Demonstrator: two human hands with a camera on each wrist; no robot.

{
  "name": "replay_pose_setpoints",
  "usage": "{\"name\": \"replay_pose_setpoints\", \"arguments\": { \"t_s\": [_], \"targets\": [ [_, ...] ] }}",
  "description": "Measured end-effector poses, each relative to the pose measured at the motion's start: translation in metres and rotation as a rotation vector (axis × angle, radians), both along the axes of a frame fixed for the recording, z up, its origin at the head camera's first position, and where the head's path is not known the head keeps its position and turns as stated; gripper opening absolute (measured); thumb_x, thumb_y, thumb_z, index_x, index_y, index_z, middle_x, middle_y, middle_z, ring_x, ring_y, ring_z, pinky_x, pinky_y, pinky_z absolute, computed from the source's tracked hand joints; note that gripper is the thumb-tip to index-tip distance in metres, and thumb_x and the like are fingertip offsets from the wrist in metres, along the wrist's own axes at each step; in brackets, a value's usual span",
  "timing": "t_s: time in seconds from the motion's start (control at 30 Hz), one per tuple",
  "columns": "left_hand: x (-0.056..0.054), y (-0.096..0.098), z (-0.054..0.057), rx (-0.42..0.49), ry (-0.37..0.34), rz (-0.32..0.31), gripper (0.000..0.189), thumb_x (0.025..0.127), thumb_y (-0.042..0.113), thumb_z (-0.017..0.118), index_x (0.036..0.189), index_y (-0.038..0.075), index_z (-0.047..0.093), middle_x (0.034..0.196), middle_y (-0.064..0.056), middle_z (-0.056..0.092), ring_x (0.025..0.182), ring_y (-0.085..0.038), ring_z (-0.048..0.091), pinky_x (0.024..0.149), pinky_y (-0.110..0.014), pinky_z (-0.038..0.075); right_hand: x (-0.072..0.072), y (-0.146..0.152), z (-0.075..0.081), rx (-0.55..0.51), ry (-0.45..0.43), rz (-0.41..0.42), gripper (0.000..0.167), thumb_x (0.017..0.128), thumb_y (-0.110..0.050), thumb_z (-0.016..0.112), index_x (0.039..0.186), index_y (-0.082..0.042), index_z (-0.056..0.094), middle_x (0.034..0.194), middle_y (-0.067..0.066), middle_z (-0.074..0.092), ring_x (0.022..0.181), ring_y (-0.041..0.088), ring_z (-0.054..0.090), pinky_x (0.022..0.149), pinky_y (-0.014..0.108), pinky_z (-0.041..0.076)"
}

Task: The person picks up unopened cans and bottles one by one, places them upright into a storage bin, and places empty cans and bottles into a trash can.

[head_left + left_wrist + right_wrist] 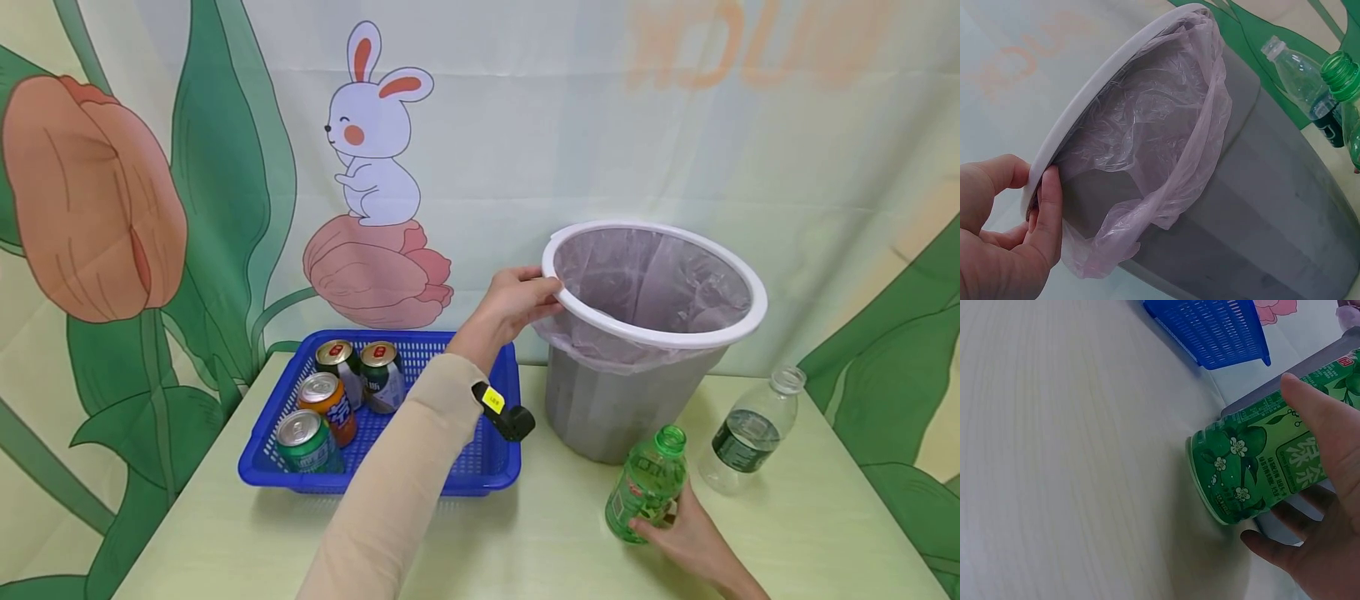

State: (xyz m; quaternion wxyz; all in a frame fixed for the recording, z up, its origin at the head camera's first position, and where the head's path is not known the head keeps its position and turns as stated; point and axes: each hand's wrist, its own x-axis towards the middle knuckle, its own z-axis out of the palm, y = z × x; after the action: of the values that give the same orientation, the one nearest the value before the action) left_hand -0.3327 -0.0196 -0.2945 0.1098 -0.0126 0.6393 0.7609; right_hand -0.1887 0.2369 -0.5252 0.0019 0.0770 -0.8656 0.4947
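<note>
My left hand (517, 300) pinches the white rim (1088, 94) of a grey trash can (600, 408), thumb on one side and fingers on the other. A thin pinkish plastic bag (1147, 137) lines the can and hangs over its edge. My right hand (693, 533) holds a green plastic bottle (647, 492) low in front of the can. Its label shows white flowers in the right wrist view, and its mouth has no cap. The bottle leans a little; whether its base touches the table cannot be told.
A clear bottle (750, 433) with a dark label stands right of the can. On the left is a blue plastic basket (382, 482) holding several drink cans, among them an orange can (330, 408) and a green can (306, 442). A printed cloth (480, 125) hangs behind the table (570, 550).
</note>
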Motion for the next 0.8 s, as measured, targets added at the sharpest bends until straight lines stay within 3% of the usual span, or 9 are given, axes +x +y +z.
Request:
{"name": "replay_pose_setpoints", "arguments": {
  "t_s": [0.37, 0.8],
  "targets": [
    [0.0011, -0.0008, 0.0002, -0.004, 0.002, -0.007, 0.051, 0.084, 0.004, 0.062, 0.132, 0.001, 0.045, 0.113, -0.014, 0.058, 0.086, -0.019, 0.062, 0.076, -0.027, 0.055, -0.0014, -0.0028, 0.001, 0.051, 0.044, 0.002, 0.084, 0.072, -0.023, 0.079, 0.137, -0.011, 0.027, 0.127, 0.019, 0.049, 0.116, 0.041, 0.047, 0.087, 0.05, 0.046],
    [0.0016, -0.0005, 0.0016, -0.01, -0.006, 0.002, 0.052, 0.084, 0.004, 0.062, 0.133, 0.001, 0.043, 0.111, -0.013, 0.058, 0.086, -0.02, 0.062, 0.077, -0.028, 0.055, -0.0036, -0.004, 0.0033, 0.112, -0.02, -0.034, 0.084, 0.072, -0.03, 0.078, 0.136, -0.011, 0.026, 0.128, 0.022, 0.049, 0.117, 0.041, 0.047, 0.085, 0.048, 0.048]
  ]
}}
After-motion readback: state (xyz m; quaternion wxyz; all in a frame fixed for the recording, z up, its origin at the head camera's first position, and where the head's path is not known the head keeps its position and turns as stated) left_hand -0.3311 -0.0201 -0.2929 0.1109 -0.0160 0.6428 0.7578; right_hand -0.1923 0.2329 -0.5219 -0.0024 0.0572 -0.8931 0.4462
